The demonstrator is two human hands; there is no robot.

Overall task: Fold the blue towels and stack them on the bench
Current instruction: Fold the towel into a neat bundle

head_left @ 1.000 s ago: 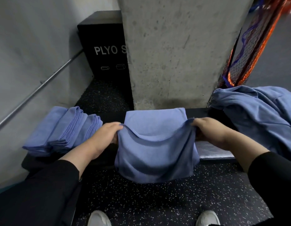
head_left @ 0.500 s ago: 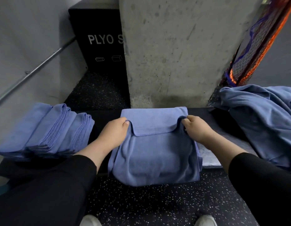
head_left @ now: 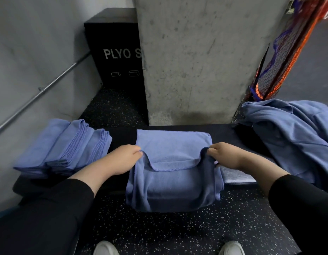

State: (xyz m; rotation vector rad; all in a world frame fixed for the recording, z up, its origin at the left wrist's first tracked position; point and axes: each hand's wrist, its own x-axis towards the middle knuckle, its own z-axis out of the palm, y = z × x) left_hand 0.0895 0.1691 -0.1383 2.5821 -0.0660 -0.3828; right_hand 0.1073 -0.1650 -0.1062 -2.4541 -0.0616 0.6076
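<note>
A blue towel lies across the black bench in front of me, its far part flat on the seat and its near part hanging over the front edge. My left hand pinches the towel's left edge. My right hand pinches its right edge at the same height. A flap with a stitched hem droops between the two hands. On the bench's left end sits a stack of folded blue towels. A loose heap of unfolded blue towels covers the right end.
A concrete pillar rises right behind the bench. A black plyo box stands behind on the left, beside a grey wall with a metal rail. An orange and blue net hangs at the right. My white shoes stand on speckled floor.
My hands have carried the towel's edge away from me and lowered it onto the bench; the fold now lies flatter, and the hands have spread slightly apart again.
</note>
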